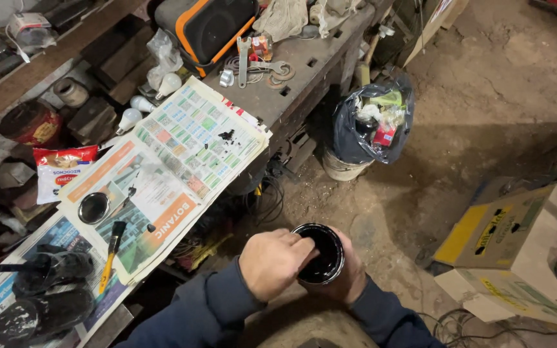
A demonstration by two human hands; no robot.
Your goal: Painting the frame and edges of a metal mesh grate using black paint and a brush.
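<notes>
So the right hand (pixel 346 283) cups a black paint can (pixel 318 253) from below over the dirt floor (pixel 485 96), left hand (pixel 273 261) curled on its rim, off the newspaper-covered table's (pixel 304 71) front edge.

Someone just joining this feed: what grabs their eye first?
The open can of black paint at bottom centre, cupped by the right hand while the left hand reaches over its rim. Next, the newspaper spread on the workbench at left, with the can's lid and a paintbrush lying on it.
</notes>
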